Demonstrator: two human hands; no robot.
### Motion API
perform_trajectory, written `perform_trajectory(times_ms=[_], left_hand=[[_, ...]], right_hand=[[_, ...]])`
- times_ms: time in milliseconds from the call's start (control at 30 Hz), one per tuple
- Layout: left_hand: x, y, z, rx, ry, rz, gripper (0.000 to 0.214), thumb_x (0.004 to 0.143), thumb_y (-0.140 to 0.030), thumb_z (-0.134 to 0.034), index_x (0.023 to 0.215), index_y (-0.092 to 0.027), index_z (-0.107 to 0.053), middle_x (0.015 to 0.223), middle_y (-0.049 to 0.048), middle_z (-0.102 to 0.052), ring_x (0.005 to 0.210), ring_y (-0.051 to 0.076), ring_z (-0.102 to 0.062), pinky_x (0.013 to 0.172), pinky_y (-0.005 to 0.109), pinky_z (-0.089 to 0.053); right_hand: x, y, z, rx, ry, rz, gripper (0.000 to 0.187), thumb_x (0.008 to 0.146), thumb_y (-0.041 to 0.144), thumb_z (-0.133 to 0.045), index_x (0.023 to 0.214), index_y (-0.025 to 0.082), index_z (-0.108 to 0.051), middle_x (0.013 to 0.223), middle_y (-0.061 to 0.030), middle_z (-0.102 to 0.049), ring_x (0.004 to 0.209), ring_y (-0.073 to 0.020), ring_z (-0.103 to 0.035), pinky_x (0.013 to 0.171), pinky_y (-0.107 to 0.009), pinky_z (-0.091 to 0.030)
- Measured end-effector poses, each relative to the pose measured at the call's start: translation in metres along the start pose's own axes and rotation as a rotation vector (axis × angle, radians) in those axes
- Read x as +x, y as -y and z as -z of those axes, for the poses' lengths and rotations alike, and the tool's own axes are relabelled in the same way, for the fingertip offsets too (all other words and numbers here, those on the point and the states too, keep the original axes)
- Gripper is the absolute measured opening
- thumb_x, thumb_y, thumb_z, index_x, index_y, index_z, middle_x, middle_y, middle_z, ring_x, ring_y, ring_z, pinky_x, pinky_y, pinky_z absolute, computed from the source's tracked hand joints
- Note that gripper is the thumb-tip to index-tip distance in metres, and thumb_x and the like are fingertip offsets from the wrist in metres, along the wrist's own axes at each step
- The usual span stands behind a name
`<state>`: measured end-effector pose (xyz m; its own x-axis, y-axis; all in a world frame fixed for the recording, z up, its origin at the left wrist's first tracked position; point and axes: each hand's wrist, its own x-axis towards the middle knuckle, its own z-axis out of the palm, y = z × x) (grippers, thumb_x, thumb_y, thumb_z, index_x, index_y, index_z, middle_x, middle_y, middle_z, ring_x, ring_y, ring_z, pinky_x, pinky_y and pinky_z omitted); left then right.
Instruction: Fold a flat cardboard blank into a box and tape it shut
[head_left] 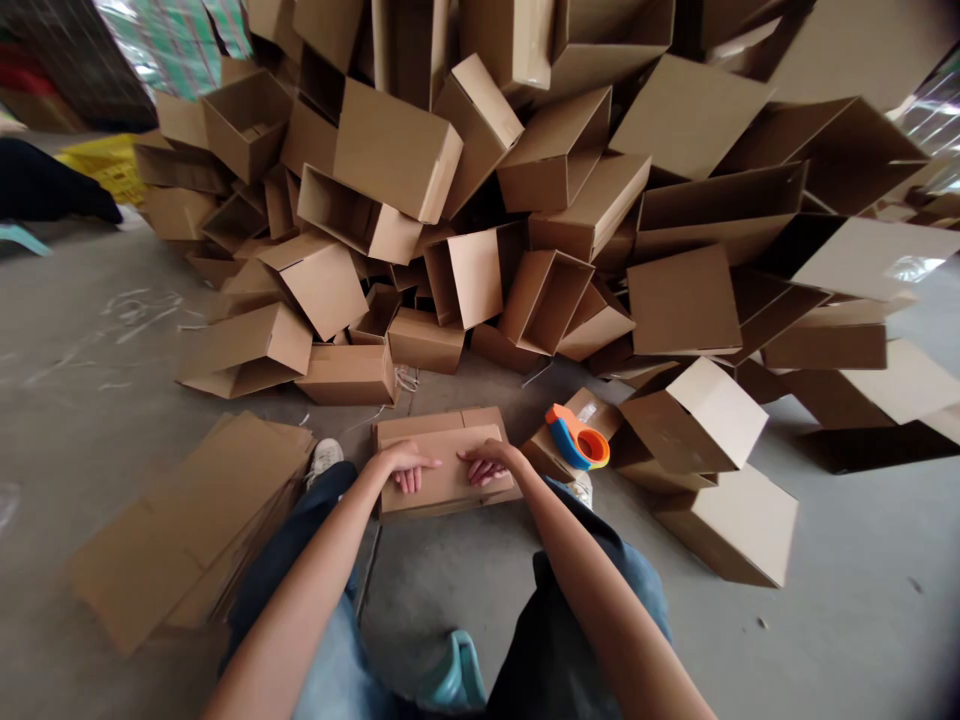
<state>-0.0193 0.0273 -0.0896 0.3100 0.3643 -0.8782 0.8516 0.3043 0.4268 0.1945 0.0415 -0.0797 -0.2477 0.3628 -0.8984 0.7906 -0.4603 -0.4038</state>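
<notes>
A cardboard box (442,445) lies on the floor between my feet, its long top panel facing up. My left hand (407,465) rests on the left part of that panel, thumb stretched toward the middle and apart from the bent fingers. On the right part lies my right hand (489,463), its thumb pointing inward and its fingers bent over the cardboard. Neither hand appears to grip anything. Just right of the box, an orange and blue tape dispenser (577,438) sits on another small carton (551,455).
A large heap of open cardboard boxes (397,150) rises ahead. Flattened cardboard sheets (180,510) are stacked at my left. More boxes (735,520) lie at right. Below me shows a teal plastic stool (459,672). A yellow crate (105,165) and a person's dark-clothed limb (52,185) appear far left.
</notes>
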Motion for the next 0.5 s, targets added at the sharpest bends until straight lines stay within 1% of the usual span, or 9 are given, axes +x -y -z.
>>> perform_trajectory(times_ms=[100, 233, 300, 400, 500], left_hand=[[-0.001, -0.001, 0.0, 0.003, -0.01, 0.013, 0.079, 0.057, -0.084, -0.038, 0.047, -0.01, -0.064, 0.052, 0.0139, -0.064, 0.044, 0.014, -0.058, 0.042, 0.02, -0.035], [-0.002, 0.0, 0.001, -0.006, -0.034, -0.021, 0.079, 0.058, -0.083, -0.038, 0.048, -0.01, -0.064, 0.053, 0.0148, -0.064, 0.047, 0.015, -0.06, 0.044, 0.022, -0.039], [-0.001, 0.001, 0.001, -0.007, -0.03, -0.027, 0.079, 0.058, -0.083, -0.037, 0.048, -0.01, -0.064, 0.053, 0.0149, -0.064, 0.048, 0.016, -0.061, 0.044, 0.022, -0.04], [-0.002, 0.0, 0.001, 0.0, -0.02, -0.024, 0.079, 0.058, -0.083, -0.037, 0.048, -0.01, -0.064, 0.053, 0.015, -0.065, 0.048, 0.016, -0.061, 0.044, 0.022, -0.04], [-0.003, -0.001, 0.001, -0.004, -0.028, -0.033, 0.079, 0.058, -0.083, -0.038, 0.047, -0.01, -0.064, 0.053, 0.0144, -0.064, 0.046, 0.015, -0.06, 0.042, 0.021, -0.037]], right_hand=[[0.005, -0.003, -0.002, 0.067, -0.016, 0.007, 0.053, 0.076, 0.061, -0.05, 0.07, 0.011, -0.066, 0.059, -0.0079, -0.068, 0.052, -0.0123, -0.065, 0.044, -0.016, -0.046], [0.007, -0.012, -0.003, 0.1, -0.022, 0.129, 0.054, 0.073, 0.064, -0.051, 0.067, 0.012, -0.066, 0.052, -0.0056, -0.065, 0.046, -0.0109, -0.062, 0.047, -0.018, -0.049], [0.008, -0.014, -0.003, 0.114, -0.011, 0.157, 0.056, 0.071, 0.066, -0.052, 0.066, 0.012, -0.066, 0.051, -0.0055, -0.065, 0.046, -0.0111, -0.062, 0.048, -0.018, -0.05], [0.007, -0.014, -0.002, 0.122, 0.007, 0.154, 0.056, 0.069, 0.066, -0.053, 0.065, 0.012, -0.066, 0.052, -0.006, -0.066, 0.047, -0.0122, -0.062, 0.048, -0.02, -0.051], [0.005, -0.01, -0.001, 0.112, 0.029, 0.119, 0.054, 0.069, 0.065, -0.055, 0.065, 0.012, -0.065, 0.053, -0.0063, -0.066, 0.049, -0.013, -0.063, 0.05, -0.021, -0.052]])
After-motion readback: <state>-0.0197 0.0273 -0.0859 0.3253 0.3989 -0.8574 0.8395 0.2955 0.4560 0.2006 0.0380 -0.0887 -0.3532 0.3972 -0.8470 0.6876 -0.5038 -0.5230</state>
